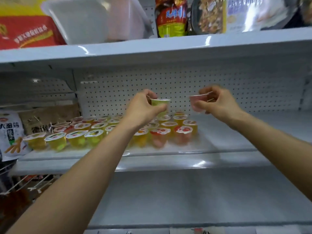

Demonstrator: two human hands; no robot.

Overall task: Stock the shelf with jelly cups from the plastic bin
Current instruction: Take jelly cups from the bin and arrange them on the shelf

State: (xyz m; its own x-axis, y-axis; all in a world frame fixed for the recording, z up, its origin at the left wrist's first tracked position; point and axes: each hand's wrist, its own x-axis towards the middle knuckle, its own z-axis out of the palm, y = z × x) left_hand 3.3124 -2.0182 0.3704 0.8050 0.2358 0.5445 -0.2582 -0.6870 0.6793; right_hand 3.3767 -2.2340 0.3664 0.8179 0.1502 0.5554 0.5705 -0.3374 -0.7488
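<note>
Got one in each hand right now. My left hand (143, 107) pinches a small yellow-green clear plastic jelly cup with a white foil lid (161, 104) round its side wall. My right hand (217, 102) grips a small pink clear plastic jelly cup (198, 102) much the same way. Both cups hang in the air above the white metal shelf (236, 132), not touching it. The pink one looks a bit tilted, but it's blurry, so don't quote me.

On the shelf's left and middle sits the crowd of sealed yellow, green and red jelly cups (101, 130). I'd guess mine go at its right edge. A white plastic bin (81, 19) sits on the board above the shelf.

Handling-wise, I reckon these are light, thin-walled and kinda slick. So I'd hold the sides just under the rim, squeeze gently, and keep my fingers off the peel lid.
</note>
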